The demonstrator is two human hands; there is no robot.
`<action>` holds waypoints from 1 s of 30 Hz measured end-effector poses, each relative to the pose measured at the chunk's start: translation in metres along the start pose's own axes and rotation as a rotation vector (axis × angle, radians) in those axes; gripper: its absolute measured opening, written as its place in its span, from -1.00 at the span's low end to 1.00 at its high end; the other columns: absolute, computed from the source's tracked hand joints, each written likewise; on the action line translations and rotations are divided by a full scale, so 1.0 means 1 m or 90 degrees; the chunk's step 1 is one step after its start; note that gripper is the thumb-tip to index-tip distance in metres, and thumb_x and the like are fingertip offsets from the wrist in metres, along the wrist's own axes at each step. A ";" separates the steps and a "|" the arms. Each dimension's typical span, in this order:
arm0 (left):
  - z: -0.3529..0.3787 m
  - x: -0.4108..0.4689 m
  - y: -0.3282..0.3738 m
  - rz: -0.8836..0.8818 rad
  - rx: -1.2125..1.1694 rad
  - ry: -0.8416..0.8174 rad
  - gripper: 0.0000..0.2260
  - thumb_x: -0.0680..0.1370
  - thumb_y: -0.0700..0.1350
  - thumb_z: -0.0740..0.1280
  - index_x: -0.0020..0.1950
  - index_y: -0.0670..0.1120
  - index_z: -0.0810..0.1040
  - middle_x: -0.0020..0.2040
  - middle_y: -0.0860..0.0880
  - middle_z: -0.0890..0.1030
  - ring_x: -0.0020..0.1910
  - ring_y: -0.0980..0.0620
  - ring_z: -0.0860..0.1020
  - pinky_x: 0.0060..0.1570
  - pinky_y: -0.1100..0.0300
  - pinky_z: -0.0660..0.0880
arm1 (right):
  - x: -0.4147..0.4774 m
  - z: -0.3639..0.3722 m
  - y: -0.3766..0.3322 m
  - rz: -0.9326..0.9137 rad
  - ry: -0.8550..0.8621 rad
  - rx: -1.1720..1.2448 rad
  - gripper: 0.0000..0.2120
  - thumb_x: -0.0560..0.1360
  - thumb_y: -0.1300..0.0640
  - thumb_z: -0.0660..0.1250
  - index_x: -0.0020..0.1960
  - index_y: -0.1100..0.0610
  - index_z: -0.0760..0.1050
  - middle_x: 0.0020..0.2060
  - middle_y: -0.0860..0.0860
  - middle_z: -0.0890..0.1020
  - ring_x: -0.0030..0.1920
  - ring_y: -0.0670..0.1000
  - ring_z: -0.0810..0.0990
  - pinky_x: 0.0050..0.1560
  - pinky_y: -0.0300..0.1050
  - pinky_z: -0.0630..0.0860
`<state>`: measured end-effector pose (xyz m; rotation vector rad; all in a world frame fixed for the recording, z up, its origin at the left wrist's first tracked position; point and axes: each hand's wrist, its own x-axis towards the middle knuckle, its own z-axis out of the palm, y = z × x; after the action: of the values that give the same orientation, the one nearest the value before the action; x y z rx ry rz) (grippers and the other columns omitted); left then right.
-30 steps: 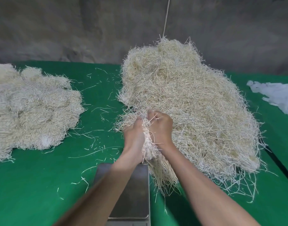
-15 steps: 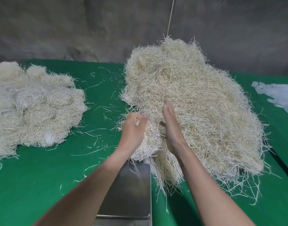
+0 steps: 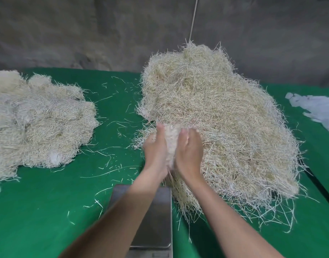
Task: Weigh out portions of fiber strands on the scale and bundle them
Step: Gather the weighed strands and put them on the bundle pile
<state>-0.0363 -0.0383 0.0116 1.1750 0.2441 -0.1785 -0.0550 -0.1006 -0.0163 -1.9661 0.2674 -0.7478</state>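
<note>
My left hand and my right hand hold a pale portion of fiber strands between their palms, at the near left edge of the big loose fiber pile. The left hand's fingers lie fairly straight against the portion. Over its top the right hand's fingers curl. Strands from the portion hang down below my wrists. Just below my hands sits the steel scale, its platform bare and partly covered by my left forearm.
A second heap of whitish fiber bundles lies at the left on the green table cover. White plastic sheets lie at the right edge. Loose strands are scattered between the heaps. A cord hangs behind the big pile.
Both hands first gripped the portion tight, then the right hand opened flat beside it. Now the two hands are closed in on the portion again, slightly farther from the scale.
</note>
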 end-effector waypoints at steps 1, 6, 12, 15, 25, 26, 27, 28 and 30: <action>-0.001 0.009 0.004 0.020 -0.007 0.063 -0.66 0.56 0.14 0.24 -0.12 -0.15 0.49 -0.29 -0.02 0.57 -0.36 0.11 0.55 -0.37 0.38 0.47 | -0.016 0.004 0.001 -0.049 -0.029 -0.038 -0.73 0.59 -0.13 -0.02 -0.16 -0.02 0.30 -0.29 -0.15 0.38 -0.31 -0.14 0.32 -0.28 -0.16 0.30; 0.005 -0.005 -0.013 0.033 0.126 0.043 -0.63 0.58 0.16 0.17 0.12 -0.12 0.51 -0.03 0.12 0.51 -0.03 0.10 0.57 0.02 0.26 0.41 | 0.017 -0.009 0.003 0.027 -0.030 -0.040 -0.69 0.62 0.01 0.10 -0.29 0.03 0.30 -0.46 -0.07 0.37 -0.47 -0.06 0.29 -0.42 -0.10 0.29; -0.003 0.011 0.001 -0.002 0.030 0.098 -0.60 0.62 -0.02 0.21 -0.39 -0.13 0.32 -0.51 -0.03 0.30 -0.60 0.07 0.32 -0.58 0.32 0.23 | -0.020 0.008 -0.001 -0.082 -0.016 -0.029 -0.66 0.55 -0.01 0.08 -0.40 -0.04 0.20 -0.57 -0.08 0.31 -0.55 -0.05 0.24 -0.51 -0.11 0.16; -0.008 -0.004 -0.008 -0.077 0.125 -0.010 -0.70 0.62 0.08 0.18 -0.07 -0.12 0.53 -0.30 -0.10 0.55 -0.37 0.04 0.56 -0.36 0.22 0.51 | -0.002 -0.002 0.012 -0.075 -0.066 -0.035 -0.69 0.56 0.23 0.19 -0.35 0.06 0.33 -0.49 -0.07 0.34 -0.46 -0.01 0.31 -0.41 -0.08 0.26; -0.002 0.007 0.014 0.151 0.238 -0.090 -0.47 0.55 0.22 0.10 0.13 -0.23 0.50 0.01 -0.13 0.60 -0.05 -0.13 0.56 -0.09 0.22 0.52 | 0.002 -0.006 -0.015 0.078 -0.296 0.088 -0.43 0.38 -0.49 0.02 0.26 -0.28 0.42 0.16 -0.14 0.58 0.01 -0.18 0.56 0.06 -0.14 0.52; -0.001 0.006 0.021 0.079 0.159 -0.076 -0.37 0.53 0.29 0.02 0.27 -0.20 0.44 0.18 -0.14 0.55 0.17 -0.16 0.51 0.15 0.05 0.47 | 0.003 -0.005 -0.015 0.078 -0.224 0.081 -0.56 0.43 -0.40 0.10 0.22 -0.29 0.45 0.00 -0.18 0.62 -0.26 -0.21 0.55 -0.17 -0.23 0.54; -0.005 0.010 0.021 0.027 0.109 -0.058 -0.31 0.52 0.33 -0.05 0.36 -0.17 0.37 0.30 -0.15 0.47 0.32 -0.13 0.40 0.33 -0.04 0.31 | 0.008 -0.008 -0.012 0.109 -0.173 0.099 -0.64 0.47 -0.32 0.15 0.20 -0.27 0.47 -0.08 -0.14 0.63 -0.42 -0.20 0.49 -0.28 -0.27 0.52; -0.011 0.011 0.020 0.023 0.100 -0.056 -0.28 0.50 0.36 -0.08 0.39 -0.15 0.35 0.34 -0.14 0.43 0.37 -0.07 0.34 0.40 -0.04 0.19 | 0.014 -0.013 -0.007 0.165 -0.132 0.132 -0.60 0.50 -0.27 0.16 0.26 -0.16 0.46 -0.18 -0.04 0.64 -0.47 -0.09 0.51 -0.31 -0.25 0.53; -0.017 0.000 0.013 0.068 0.144 -0.087 -0.21 0.41 0.44 -0.06 0.43 -0.07 0.32 0.41 -0.05 0.37 0.37 0.03 0.31 0.40 0.00 0.12 | 0.026 -0.021 -0.001 0.329 -0.105 0.217 -0.44 0.54 -0.23 0.11 0.35 0.14 0.35 -0.22 0.24 0.62 -0.30 0.05 0.62 -0.27 -0.16 0.56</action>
<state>-0.0342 -0.0180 0.0165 1.3899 0.0417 -0.1952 -0.0472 -0.1274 0.0020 -1.5295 0.4904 -0.2710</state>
